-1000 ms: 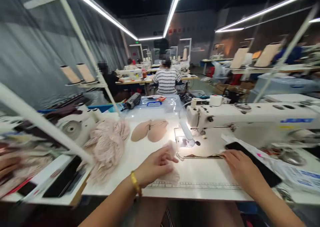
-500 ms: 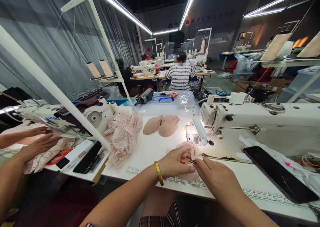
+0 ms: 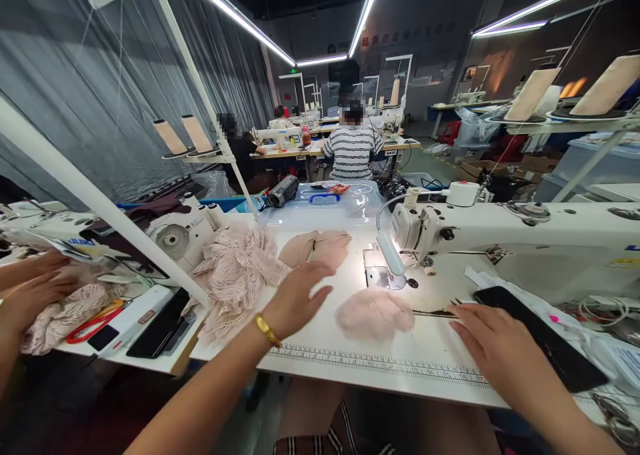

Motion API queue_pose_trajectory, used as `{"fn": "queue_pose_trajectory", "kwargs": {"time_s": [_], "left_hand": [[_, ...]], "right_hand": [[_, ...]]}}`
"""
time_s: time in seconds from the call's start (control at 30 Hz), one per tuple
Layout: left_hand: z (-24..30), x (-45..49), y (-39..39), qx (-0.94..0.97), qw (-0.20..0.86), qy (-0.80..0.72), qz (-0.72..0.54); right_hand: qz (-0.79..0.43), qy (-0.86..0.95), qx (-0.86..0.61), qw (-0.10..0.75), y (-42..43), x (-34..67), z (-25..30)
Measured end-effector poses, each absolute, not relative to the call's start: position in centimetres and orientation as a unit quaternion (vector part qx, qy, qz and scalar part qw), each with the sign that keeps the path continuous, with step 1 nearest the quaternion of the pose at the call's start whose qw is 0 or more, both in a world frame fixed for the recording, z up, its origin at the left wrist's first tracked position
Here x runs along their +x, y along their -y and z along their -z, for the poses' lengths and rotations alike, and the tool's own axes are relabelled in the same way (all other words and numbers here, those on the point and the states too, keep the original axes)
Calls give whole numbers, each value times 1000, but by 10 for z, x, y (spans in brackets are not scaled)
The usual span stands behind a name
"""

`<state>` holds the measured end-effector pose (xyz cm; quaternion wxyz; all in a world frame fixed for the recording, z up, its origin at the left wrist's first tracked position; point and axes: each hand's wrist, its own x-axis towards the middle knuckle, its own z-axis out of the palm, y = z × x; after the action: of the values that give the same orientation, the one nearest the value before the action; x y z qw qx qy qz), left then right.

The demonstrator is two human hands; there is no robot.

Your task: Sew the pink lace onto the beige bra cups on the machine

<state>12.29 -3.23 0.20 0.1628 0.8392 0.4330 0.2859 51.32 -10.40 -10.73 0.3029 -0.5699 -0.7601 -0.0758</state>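
Observation:
My left hand [image 3: 300,298] is open, fingers stretched toward two beige moulded fabric cups [image 3: 333,248] and partly in front of them. It looks empty. A sheer pink fabric piece [image 3: 373,316] lies loose on the white table, between my hands. To its right, my right hand [image 3: 493,338] is low over the table, with the dark slim tips of a small pointed tool [image 3: 456,301] showing at its fingers. The tool looks like thread snips; its rest is hidden. A heap of pink lace fabric [image 3: 235,275] lies left of my left hand.
A white sewing machine [image 3: 500,225] with a lit lamp [image 3: 391,255] stands at the right. A black phone [image 3: 545,341] lies by my right hand. A printed ruler [image 3: 370,361] runs along the front edge. At far left, a co-worker's hands [image 3: 43,295] handle lace.
My hands have parted. The left let go of the pink fabric and moved left toward the cups; the right moved right with the small tool. The fabric now lies on the table.

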Motion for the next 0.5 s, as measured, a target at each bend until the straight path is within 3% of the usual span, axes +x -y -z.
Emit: {"fn": "queue_pose_trajectory", "kwargs": {"time_s": [0.1, 0.23, 0.37, 0.5], "left_hand": [[30, 186, 22, 838, 267, -389, -276], [42, 238, 0, 765, 412, -442, -222], [30, 236, 9, 721, 480, -430, -256], [21, 211, 45, 542, 673, -369, -343]], "right_hand": [[-64, 804, -507, 305, 104, 472, 103], [-182, 768, -523, 321, 106, 445, 107], [-320, 625, -586, 404, 106, 445, 107], [-506, 529, -500, 463, 102, 426, 93]]}}
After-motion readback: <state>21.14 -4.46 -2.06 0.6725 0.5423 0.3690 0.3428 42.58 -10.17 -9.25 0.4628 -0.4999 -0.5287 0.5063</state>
